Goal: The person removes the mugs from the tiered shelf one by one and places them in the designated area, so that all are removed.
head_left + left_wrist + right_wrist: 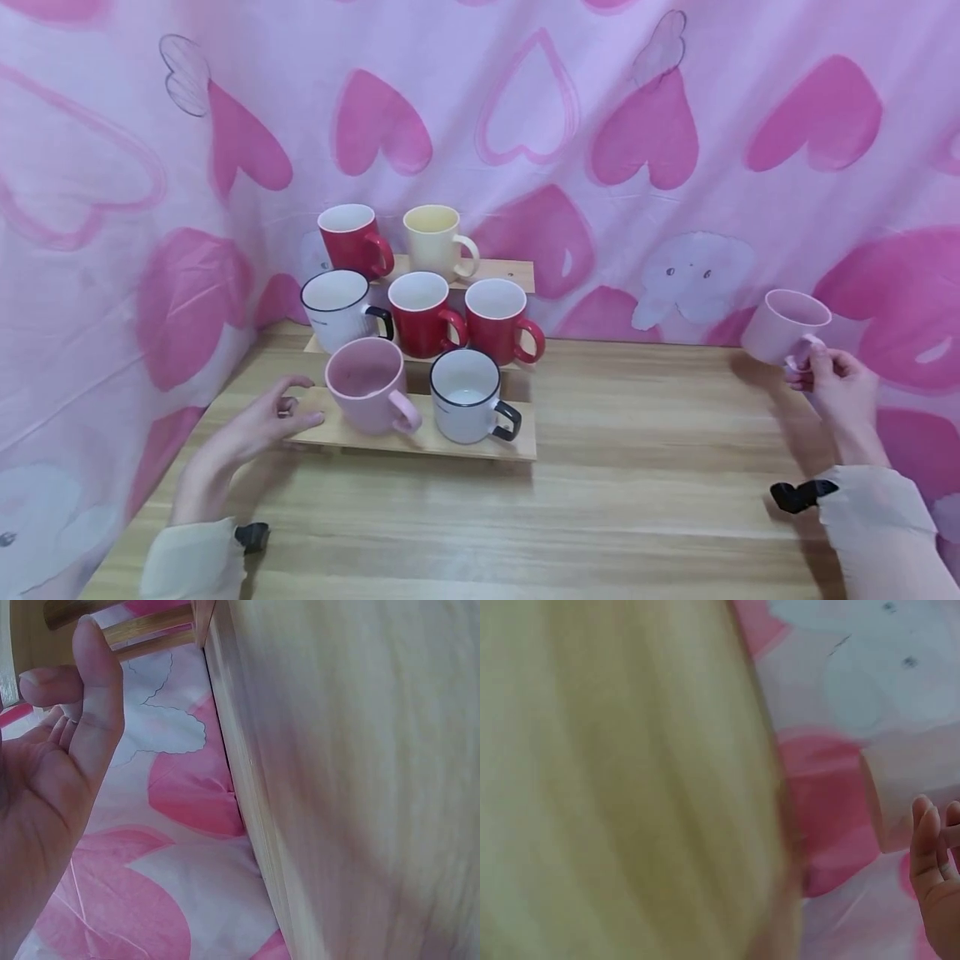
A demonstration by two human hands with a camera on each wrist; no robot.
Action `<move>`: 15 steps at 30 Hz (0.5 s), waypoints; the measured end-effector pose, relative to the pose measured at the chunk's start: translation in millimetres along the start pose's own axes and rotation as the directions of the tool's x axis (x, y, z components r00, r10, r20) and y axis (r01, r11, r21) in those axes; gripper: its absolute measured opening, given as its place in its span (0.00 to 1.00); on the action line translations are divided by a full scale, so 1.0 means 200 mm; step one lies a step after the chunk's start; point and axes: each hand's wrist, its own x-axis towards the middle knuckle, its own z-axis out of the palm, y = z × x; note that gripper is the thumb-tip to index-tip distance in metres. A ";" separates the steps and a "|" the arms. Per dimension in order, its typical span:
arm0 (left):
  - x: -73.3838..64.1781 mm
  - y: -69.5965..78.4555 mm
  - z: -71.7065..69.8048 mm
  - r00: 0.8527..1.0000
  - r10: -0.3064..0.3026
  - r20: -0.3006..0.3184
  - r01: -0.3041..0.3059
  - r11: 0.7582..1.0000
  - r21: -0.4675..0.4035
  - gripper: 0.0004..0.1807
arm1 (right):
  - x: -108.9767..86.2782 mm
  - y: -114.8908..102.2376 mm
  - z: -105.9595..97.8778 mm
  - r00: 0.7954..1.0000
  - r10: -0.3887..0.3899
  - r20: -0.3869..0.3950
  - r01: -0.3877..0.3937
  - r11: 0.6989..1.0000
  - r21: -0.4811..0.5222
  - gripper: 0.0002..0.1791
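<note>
- Only the head view shows 7 standing mugs point(420, 323)
- Left hand point(257, 427) at rack point(525, 444); cannot tell whether gripping
- Right hand point(842, 387) pinches pink mug point(772, 335), cropped in right-wrist view

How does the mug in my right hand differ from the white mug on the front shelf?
The held mug is pink with a pink handle; the white mug has a black rim and black handle. The held mug hangs from your right hand, while the white mug stands on the front shelf. Both have one looped handle.
</note>
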 end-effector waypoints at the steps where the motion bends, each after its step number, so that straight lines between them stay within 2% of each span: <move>1: 0.00 0.00 0.00 1.000 -0.001 -0.003 0.001 1.000 0.014 0.37 | 0.01 0.03 -0.02 1.000 0.003 0.009 -0.003 1.000 -0.006 0.10; 4: 0.00 0.00 -0.01 1.000 0.002 -0.011 -0.001 0.998 0.061 0.37 | 0.03 0.09 -0.06 0.999 0.019 0.039 -0.017 0.999 -0.042 0.10; 6: 0.00 -0.01 -0.01 1.000 0.003 -0.016 -0.002 0.998 0.070 0.36 | 0.02 0.09 -0.06 0.995 0.094 0.045 -0.092 0.995 -0.045 0.10; 11: 0.00 -0.02 0.00 1.000 0.006 -0.021 -0.005 1.000 0.022 0.36 | 0.02 0.13 -0.07 0.968 0.239 0.079 -0.241 0.971 0.012 0.14; 13: 0.00 -0.03 0.00 1.000 0.010 -0.020 -0.010 1.000 0.007 0.36 | 0.01 0.16 -0.08 0.965 0.250 0.083 -0.251 0.968 0.001 0.15; 15: 0.01 -0.03 0.00 1.000 0.011 -0.014 -0.011 1.000 -0.007 0.36 | 0.00 0.18 -0.09 0.961 0.260 0.090 -0.264 0.964 0.031 0.16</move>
